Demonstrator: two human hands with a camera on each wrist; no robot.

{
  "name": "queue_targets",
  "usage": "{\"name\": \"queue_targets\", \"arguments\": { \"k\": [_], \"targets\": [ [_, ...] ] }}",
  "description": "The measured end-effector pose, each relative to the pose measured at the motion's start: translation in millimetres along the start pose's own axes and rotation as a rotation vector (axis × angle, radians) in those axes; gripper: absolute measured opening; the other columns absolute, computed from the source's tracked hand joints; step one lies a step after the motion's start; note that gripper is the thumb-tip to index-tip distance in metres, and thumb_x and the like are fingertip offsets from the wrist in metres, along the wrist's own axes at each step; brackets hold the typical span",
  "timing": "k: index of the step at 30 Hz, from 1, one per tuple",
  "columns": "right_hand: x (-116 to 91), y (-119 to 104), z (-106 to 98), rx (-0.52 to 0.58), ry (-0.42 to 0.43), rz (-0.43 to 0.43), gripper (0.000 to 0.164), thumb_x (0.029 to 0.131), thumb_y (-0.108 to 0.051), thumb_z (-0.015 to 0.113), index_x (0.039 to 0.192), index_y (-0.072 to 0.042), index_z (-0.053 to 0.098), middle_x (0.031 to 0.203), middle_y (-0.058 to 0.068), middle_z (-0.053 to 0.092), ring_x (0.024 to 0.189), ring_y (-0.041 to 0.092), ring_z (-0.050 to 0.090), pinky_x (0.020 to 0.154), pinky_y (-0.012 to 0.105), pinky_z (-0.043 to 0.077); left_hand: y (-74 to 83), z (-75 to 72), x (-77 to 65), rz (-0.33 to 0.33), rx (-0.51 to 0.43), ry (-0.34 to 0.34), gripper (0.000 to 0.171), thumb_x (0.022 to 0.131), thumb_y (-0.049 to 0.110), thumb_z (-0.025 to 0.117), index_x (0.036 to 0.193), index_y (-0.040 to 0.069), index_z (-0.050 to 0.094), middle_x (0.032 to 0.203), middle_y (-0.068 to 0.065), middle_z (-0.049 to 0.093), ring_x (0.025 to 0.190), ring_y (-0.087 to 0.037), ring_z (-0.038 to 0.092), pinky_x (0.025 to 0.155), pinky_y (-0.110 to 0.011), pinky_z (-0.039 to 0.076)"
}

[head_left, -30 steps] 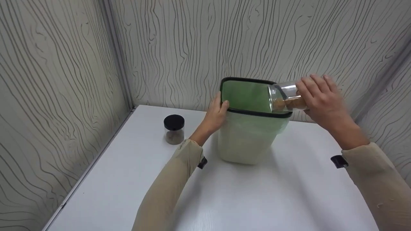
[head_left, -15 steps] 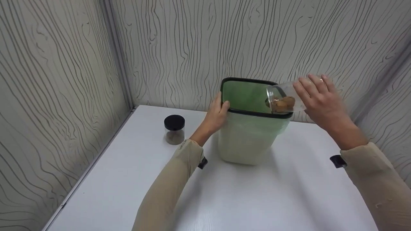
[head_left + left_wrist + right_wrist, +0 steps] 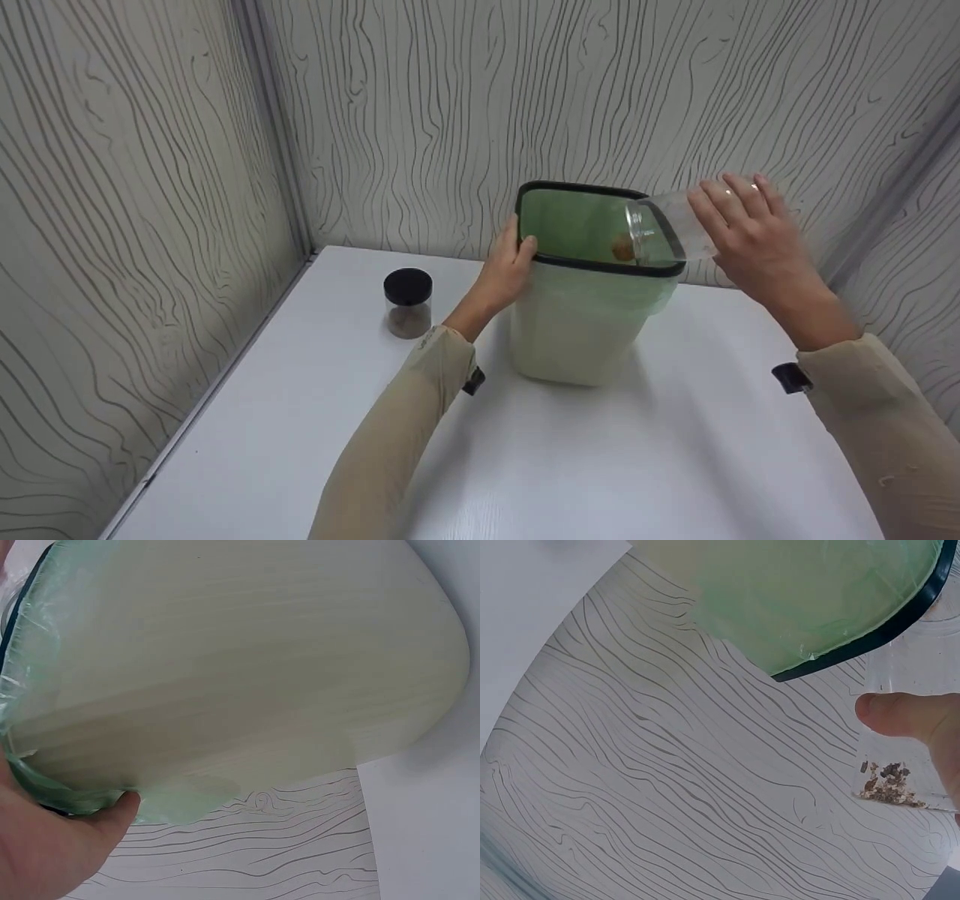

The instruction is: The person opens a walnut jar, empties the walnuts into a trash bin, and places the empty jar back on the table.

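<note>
A pale trash bin (image 3: 574, 337) stands on the table, lined with a green bag (image 3: 570, 217) under a black rim. My left hand (image 3: 506, 274) grips the bin's left rim, thumb outside, partly hidden in the left wrist view. With my right hand (image 3: 761, 244) I hold a clear jar (image 3: 664, 217) tipped sideways, its mouth over the bin's right side. A brown lump (image 3: 622, 247) shows at the jar's mouth; whether it is falling or inside the liner, I cannot tell. Brown crumbs (image 3: 889, 784) lie at the jar's base end in the right wrist view.
A small clear jar with a black lid (image 3: 407, 300) stands on the white table (image 3: 300, 420), left of the bin. Wood-grain patterned walls (image 3: 450, 112) rise behind the table and on both sides.
Several brown lumps have left the tipped jar towards the bin, and the jar looks nearly emptied. Both hands stay in about the same place.
</note>
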State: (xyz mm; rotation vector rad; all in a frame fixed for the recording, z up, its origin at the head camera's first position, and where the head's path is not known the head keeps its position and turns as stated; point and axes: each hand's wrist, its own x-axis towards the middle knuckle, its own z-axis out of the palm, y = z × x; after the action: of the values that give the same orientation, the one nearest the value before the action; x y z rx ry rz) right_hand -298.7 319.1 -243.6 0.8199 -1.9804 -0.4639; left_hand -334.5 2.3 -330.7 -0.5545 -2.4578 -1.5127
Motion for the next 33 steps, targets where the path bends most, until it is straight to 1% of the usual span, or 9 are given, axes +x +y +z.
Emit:
{"name": "queue_targets", "arguments": {
  "k": [4,9,12,14,19,23,25,30,33],
  "targets": [
    [-0.1,0.5,0.1,0.002,0.003,0.004,0.104,0.043,0.004,0.09,0.136,0.002,0.043,0.132,0.024,0.046,0.122,0.043,0.04,0.108,0.053,0.022,-0.1,-0.2,-0.2,-0.011,-0.005,-0.001,0.061,0.104,0.035,0.027,0.151,0.003,0.005,0.156,-0.013,0.009,0.142,-0.021,0.01,0.113,-0.034,0.013],
    [0.0,0.3,-0.4,0.007,0.003,0.004,0.104,0.045,0.004,0.09,0.137,0.002,0.041,0.132,0.024,0.045,0.123,0.043,0.039,0.108,0.053,0.021,-0.1,-0.3,-0.2,-0.022,-0.01,-0.004,0.061,0.104,0.035,0.027,0.151,0.004,0.005,0.157,-0.012,0.009,0.142,-0.021,0.01,0.113,-0.034,0.012],
    [-0.1,0.5,-0.8,0.011,0.003,0.003,0.102,0.046,0.005,0.089,0.136,0.002,0.042,0.132,0.024,0.046,0.123,0.043,0.039,0.108,0.053,0.021,-0.2,-0.2,0.0,-0.021,-0.01,-0.002,0.06,0.104,0.034,0.028,0.151,0.004,0.006,0.157,-0.012,0.009,0.142,-0.021,0.01,0.113,-0.034,0.012],
    [0.4,0.8,-0.6,0.018,0.018,0.011,0.098,0.047,0.006,0.088,0.135,0.002,0.043,0.131,0.025,0.047,0.122,0.043,0.04,0.107,0.054,0.023,-0.4,-0.3,-0.1,-0.022,-0.008,-0.002,0.061,0.104,0.034,0.028,0.151,0.004,0.006,0.157,-0.012,0.009,0.142,-0.021,0.01,0.113,-0.034,0.012],
    [1.9,0.6,0.5,0.042,0.083,0.091,0.097,0.047,-0.001,0.09,0.132,0.004,0.045,0.126,0.025,0.051,0.115,0.044,0.046,0.102,0.056,0.031,-1.6,-0.1,0.0,-0.018,-0.006,-0.006,0.062,0.103,0.037,0.026,0.151,0.004,0.005,0.156,-0.013,0.011,0.142,-0.021,0.011,0.113,-0.036,0.014],
    [2.2,0.8,-1.2,0.014,0.076,0.109,0.094,0.051,0.0,0.088,0.134,0.004,0.042,0.125,0.026,0.05,0.113,0.045,0.046,0.101,0.055,0.032,-2.1,0.0,-0.3,-0.018,-0.008,-0.009,0.063,0.103,0.04,0.026,0.151,0.004,0.005,0.156,-0.013,0.011,0.142,-0.021,0.011,0.113,-0.036,0.014],
    [2.4,0.9,-2.8,0.003,0.054,0.098,0.09,0.056,0.0,0.085,0.134,0.005,0.041,0.126,0.027,0.049,0.113,0.046,0.045,0.1,0.056,0.033,-1.5,-0.1,-0.5,-0.018,-0.006,-0.005,0.063,0.103,0.04,0.026,0.151,0.004,0.006,0.156,-0.013,0.011,0.142,-0.021,0.011,0.113,-0.036,0.014],
    [0.8,0.7,-3.1,-0.003,0.016,0.115,0.088,0.061,-0.003,0.084,0.136,0.007,0.038,0.128,0.028,0.047,0.116,0.047,0.043,0.099,0.057,0.033,0.3,-0.6,-1.6,-0.013,-0.004,0.002,0.062,0.103,0.037,0.026,0.151,0.004,0.006,0.156,-0.013,0.011,0.142,-0.021,0.011,0.113,-0.035,0.013],
    [-2.4,0.7,-0.5,-0.004,0.014,0.109,0.091,0.058,0.002,0.084,0.136,0.004,0.038,0.129,0.027,0.046,0.117,0.046,0.043,0.102,0.056,0.03,0.7,-0.4,-2.4,-0.013,-0.005,0.002,0.062,0.103,0.037,0.026,0.151,0.004,0.006,0.156,-0.012,0.011,0.142,-0.02,0.011,0.113,-0.034,0.013]
  ]
}}
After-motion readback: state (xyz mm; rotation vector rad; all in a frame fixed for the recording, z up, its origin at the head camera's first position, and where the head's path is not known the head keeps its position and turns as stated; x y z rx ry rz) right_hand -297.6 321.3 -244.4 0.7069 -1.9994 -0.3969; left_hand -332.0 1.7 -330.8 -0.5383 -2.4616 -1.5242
